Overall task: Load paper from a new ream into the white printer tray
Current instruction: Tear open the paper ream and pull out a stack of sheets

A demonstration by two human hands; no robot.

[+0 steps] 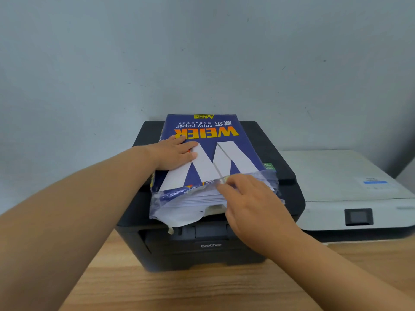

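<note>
The ream (202, 131) lies on top of the black printer (202, 250), its opened end toward the printer's front. My left hand (175, 153) presses flat on the ream, fingers straight. Over the printer's front edge, my right hand (251, 203) pinches the torn wrapper (177, 194). The white printer (336, 176) stands just right of the black printer.

"WEIER" on ream (202, 140); "brother" on printer (211, 245)
</note>
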